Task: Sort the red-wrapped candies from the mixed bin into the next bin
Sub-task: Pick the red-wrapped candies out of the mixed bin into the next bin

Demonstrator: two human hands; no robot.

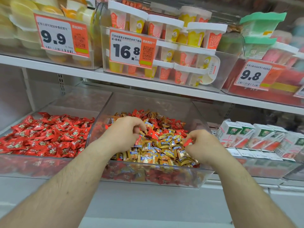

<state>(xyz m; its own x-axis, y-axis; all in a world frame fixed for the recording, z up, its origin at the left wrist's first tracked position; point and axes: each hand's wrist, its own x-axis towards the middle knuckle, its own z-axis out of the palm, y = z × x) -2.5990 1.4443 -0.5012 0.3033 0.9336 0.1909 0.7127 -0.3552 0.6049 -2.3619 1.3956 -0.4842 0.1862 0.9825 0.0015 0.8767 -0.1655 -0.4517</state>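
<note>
— Reaching into the mixed bin [204, 176], were both hands busy?

— Both were. The right hand [203, 146] pinched a red candy [188, 143] between thumb and fingertips, just above the gold candies [153, 153] at the bin's front. The left hand [125, 134] had its fingers curled down into the pile, closing on another red piece [152, 134]; red wrapper also showed under its palm.

— How was the bin's stock spread?

— Gold wrappers lay mostly toward the front, red ones [172, 125] thicker toward the back and beneath.

— And the next bin?

— The red bin [19, 163] stood just left of it, walls touching, and held only red candies [49, 137].

— Anything on the other side?

— Small juice cartons [256, 137] stood in rows to the right.

— And above?

— A white shelf [164, 87] carried clear tubs of pudding cups [174, 51], with price tags reading 9.9 [60, 34], 16.8 [131, 49] and 9.8 [253, 74].
</note>
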